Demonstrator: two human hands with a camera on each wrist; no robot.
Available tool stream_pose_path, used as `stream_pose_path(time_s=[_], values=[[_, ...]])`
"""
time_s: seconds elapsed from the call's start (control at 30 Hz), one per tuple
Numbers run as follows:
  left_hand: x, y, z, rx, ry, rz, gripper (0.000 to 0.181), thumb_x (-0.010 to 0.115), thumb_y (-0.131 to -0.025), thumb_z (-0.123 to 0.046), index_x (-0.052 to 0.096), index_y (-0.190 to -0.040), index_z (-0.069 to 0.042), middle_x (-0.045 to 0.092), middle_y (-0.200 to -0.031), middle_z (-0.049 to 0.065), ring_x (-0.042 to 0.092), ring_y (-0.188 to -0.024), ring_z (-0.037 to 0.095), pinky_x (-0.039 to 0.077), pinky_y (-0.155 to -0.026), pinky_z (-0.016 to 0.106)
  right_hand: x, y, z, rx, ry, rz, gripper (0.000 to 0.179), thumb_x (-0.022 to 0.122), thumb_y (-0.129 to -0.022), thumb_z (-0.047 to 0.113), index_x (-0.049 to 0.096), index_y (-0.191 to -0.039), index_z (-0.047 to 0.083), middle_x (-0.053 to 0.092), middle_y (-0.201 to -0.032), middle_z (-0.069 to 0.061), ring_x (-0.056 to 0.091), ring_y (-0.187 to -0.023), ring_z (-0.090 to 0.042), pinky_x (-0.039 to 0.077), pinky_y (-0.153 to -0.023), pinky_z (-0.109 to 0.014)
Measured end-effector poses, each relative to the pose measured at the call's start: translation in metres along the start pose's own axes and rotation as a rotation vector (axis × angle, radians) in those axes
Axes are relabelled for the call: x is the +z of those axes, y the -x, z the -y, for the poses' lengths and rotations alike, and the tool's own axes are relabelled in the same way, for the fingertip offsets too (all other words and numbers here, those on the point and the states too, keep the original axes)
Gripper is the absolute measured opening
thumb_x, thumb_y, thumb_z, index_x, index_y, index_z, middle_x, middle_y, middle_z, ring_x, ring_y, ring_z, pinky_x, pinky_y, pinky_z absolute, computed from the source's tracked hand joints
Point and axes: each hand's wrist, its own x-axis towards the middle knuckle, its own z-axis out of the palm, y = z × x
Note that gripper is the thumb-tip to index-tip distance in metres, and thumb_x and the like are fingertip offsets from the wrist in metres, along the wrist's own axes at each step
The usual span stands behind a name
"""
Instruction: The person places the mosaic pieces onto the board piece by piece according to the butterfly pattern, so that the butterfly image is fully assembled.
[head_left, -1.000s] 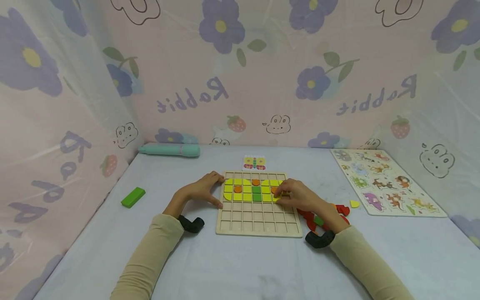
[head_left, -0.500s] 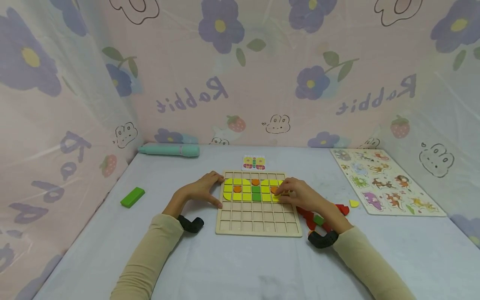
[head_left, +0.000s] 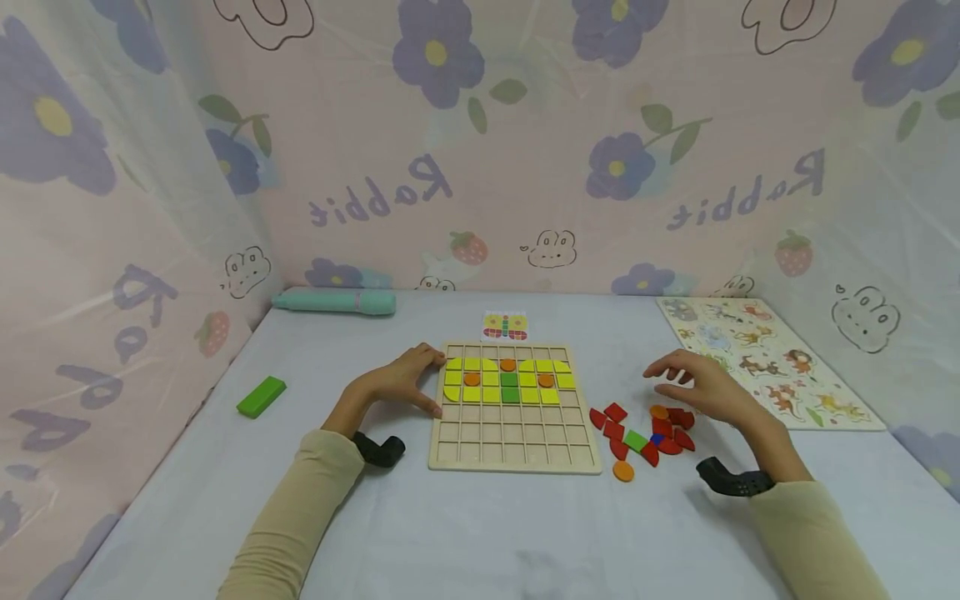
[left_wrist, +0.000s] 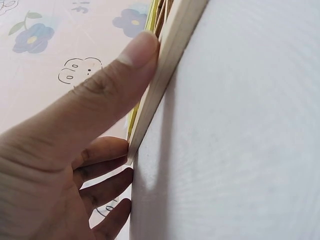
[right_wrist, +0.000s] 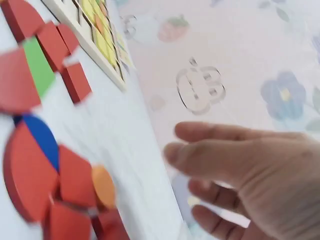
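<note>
A wooden grid board point(head_left: 480, 457) lies flat in the head view. Yellow tiles point(head_left: 455, 377), green squares point(head_left: 509, 387) and orange discs point(head_left: 507, 365) fill part of its upper rows. My left hand point(head_left: 397, 382) rests against the board's left edge; in the left wrist view its thumb point(left_wrist: 142, 50) touches that edge, with the fingers spread further along. To the right of the board, my right hand point(head_left: 701, 387) hovers beyond a group of loose tiles, fingers loosely bent. Nothing shows between its fingers in the right wrist view.
Loose red tiles point(head_left: 613, 430), a green one point(head_left: 636, 441) and an orange disc point(head_left: 623, 472) lie right of the board. A picture card point(head_left: 506, 326) sits behind it. An animal puzzle board point(head_left: 780, 367), a teal tube point(head_left: 337, 302) and a green block point(head_left: 261, 397) lie further out.
My right hand has left the upper right of the grid board and moved right, past the loose tiles, uncovering yellow tiles and an orange disc. The left hand stays at the board's edge.
</note>
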Motion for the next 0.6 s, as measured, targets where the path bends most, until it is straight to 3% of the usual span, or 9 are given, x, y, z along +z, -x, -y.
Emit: stream_pose_path(time_s=[0.37, 0.6], values=[[0.001, 0.001, 0.0, -0.001, 0.009, 0.001, 0.087, 0.082, -0.068, -0.039, 0.041, -0.135, -0.001, 0.038, -0.135, 0.012, 0.032, -0.129, 0.028, 0.024, -0.111, 0.044, -0.03, 0.036, -0.03, 0.278, 0.009, 0.168, 0.032, 0.075, -0.078, 0.014, 0.066, -0.107, 0.004, 0.063, -0.102, -0.012, 0.049, -0.084, -0.022, 0.044, -0.064, -0.023], [0.0, 0.0, 0.0, 0.0, 0.01, -0.005, 0.087, 0.082, -0.068, -0.039, 0.041, -0.135, -0.001, 0.038, -0.135, 0.012, 0.032, -0.13, 0.028, 0.024, -0.111, 0.044, -0.027, 0.042, -0.04, 0.352, 0.006, 0.193, 0.028, 0.074, -0.078, 0.015, 0.069, -0.103, 0.005, 0.064, -0.096, -0.007, 0.047, -0.079, -0.016, 0.042, -0.063, -0.022]])
